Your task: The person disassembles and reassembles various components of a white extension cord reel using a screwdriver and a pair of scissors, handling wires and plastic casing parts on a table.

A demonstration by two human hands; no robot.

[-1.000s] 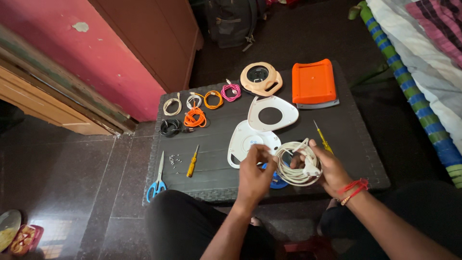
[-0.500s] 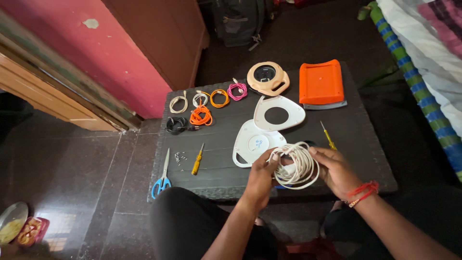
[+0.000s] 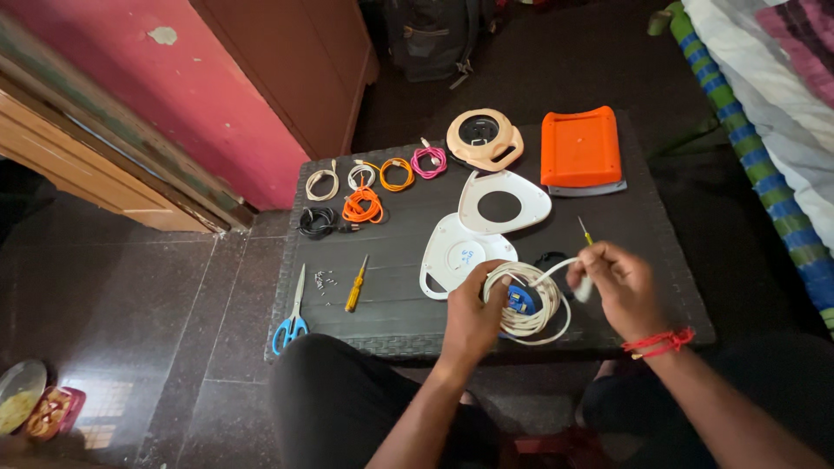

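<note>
Fingers of the left hand [image 3: 473,317] clamp the white cable coil [image 3: 526,304] at the table's [image 3: 400,260] near edge, right hand [image 3: 615,282] pinching its free end; loose grip risks loops springing apart.

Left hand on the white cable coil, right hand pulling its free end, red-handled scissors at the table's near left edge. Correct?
Not quite: the scissors have blue handles, not red, as the head view shows. The rest holds: the left hand rests on the white cable coil, the right hand pulls its free end, and the scissors lie at the near left edge of the table.
</note>
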